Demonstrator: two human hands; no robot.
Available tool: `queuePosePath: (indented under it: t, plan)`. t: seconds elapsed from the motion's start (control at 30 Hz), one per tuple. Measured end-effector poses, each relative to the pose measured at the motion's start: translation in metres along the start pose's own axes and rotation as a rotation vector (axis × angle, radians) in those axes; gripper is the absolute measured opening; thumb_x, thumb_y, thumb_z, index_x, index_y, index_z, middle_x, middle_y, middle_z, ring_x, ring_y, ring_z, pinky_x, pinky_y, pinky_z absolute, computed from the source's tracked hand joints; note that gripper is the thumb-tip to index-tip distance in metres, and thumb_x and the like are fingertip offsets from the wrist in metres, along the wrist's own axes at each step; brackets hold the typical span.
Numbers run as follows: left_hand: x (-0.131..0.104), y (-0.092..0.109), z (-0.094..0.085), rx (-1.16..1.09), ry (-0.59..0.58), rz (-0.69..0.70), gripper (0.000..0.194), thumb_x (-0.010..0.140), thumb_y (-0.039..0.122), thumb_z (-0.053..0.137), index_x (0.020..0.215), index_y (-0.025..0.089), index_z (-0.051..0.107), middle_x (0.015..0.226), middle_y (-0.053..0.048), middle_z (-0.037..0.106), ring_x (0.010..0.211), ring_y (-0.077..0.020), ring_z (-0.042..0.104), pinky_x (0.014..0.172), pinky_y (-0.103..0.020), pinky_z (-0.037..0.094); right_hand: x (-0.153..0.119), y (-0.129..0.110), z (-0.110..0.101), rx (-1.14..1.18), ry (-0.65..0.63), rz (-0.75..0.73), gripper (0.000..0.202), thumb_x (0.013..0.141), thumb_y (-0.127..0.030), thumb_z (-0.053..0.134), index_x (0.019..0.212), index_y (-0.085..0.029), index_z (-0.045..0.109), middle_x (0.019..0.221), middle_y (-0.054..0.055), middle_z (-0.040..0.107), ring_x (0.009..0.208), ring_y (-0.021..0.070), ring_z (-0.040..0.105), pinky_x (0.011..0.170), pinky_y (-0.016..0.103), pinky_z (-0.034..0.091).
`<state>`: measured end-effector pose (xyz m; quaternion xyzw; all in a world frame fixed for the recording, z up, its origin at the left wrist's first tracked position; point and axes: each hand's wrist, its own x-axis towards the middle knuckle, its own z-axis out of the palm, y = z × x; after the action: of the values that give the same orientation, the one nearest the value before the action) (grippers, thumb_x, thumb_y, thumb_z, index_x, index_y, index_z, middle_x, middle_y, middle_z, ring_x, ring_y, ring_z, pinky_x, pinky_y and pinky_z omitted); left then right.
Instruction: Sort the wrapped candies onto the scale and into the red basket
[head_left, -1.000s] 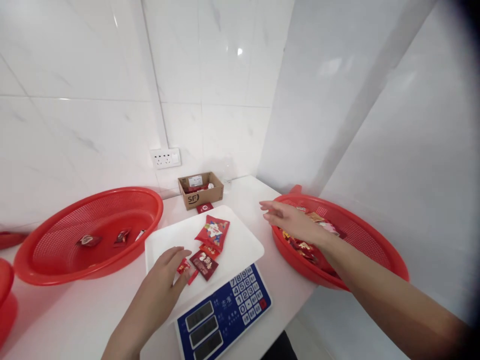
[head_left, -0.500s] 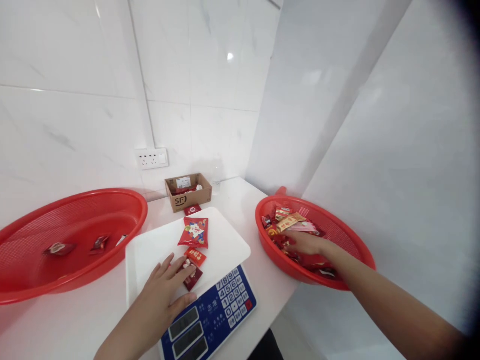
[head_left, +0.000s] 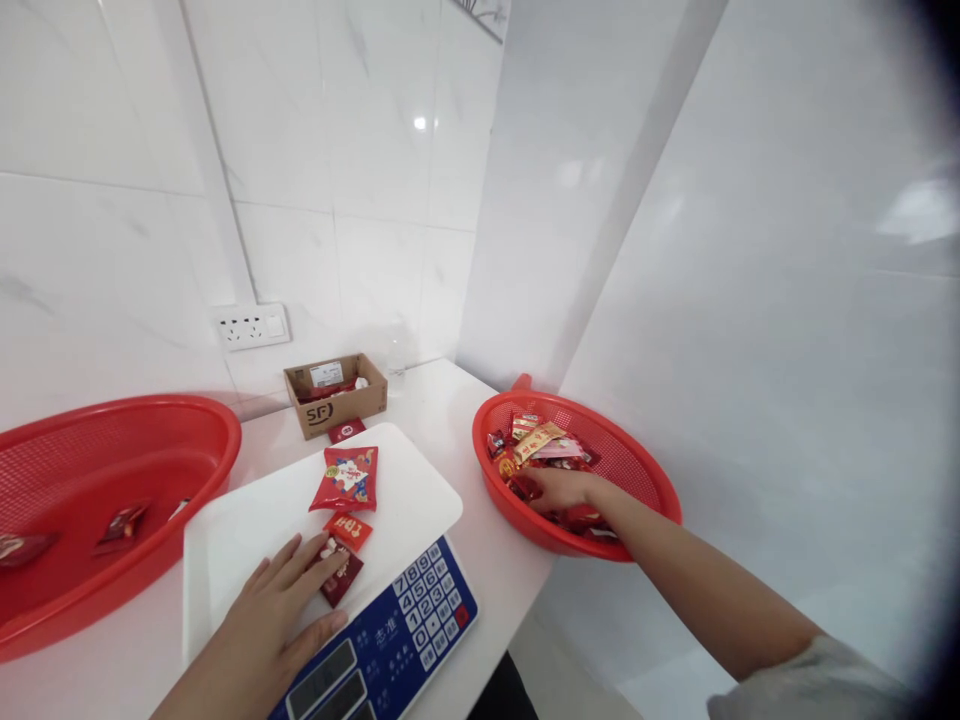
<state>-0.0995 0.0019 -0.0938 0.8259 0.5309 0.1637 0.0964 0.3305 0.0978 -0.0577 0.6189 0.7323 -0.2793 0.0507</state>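
My left hand [head_left: 274, 620] lies with its fingers spread on the white pan [head_left: 420, 485] of a blue scale [head_left: 390, 640], fingertips touching a dark red packet [head_left: 343, 572]. Just above that packet are a small orange-red packet [head_left: 349, 530] and a larger red packet [head_left: 348, 478] with a colourful print. My right hand [head_left: 555, 490] reaches into the right red basket [head_left: 645, 480], its bent fingers closed among wrapped packets; what they grip is hard to make out. A gold packet [head_left: 538, 440] lies beside it in the basket.
On the left stands another red basket [head_left: 150, 560] with a few wrapped packets. A cardboard box [head_left: 345, 405] with packets inside is at the back, a dark red packet [head_left: 346, 431] in front of it. Behind are a clear container [head_left: 396, 362] and a wall socket [head_left: 251, 327].
The view has turned to the right, so everything sits further left. My right hand remains in the right basket, its fingers now drawn in around something. My left hand still rests on the pan.
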Motion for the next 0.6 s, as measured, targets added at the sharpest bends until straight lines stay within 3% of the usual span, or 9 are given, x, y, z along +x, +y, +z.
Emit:
queuePosePath:
  t: [0.33,0.6]
  plan:
    - [0.0031,-0.0037,-0.0021,0.021,-0.006,0.02,0.045,0.085,0.047,0.05,0.127,0.035,0.054,0.139,-0.005,0.046,0.13,-0.0336,0.039,0.101,-0.056,0.037,-0.0011,-0.0033,0.0013,-0.074,-0.072,0.063,0.063,0.066,-0.029,0.069,0.124,-0.013,0.049,0.113,0.016,0.061,0.099,0.0318,0.058,0.081,0.039,0.045]
    - [0.0024,-0.006,-0.0007,0.04,0.003,0.027,0.043,0.086,0.043,0.05,0.129,0.037,0.051,0.14,-0.003,0.046,0.129,-0.0327,0.041,0.101,-0.055,0.037,-0.0012,-0.0056,-0.0006,-0.114,-0.124,0.08,0.023,0.08,-0.028,0.063,0.098,-0.015,0.058,0.089,0.003,0.062,0.075,0.0162,0.059,0.069,0.032,0.047]
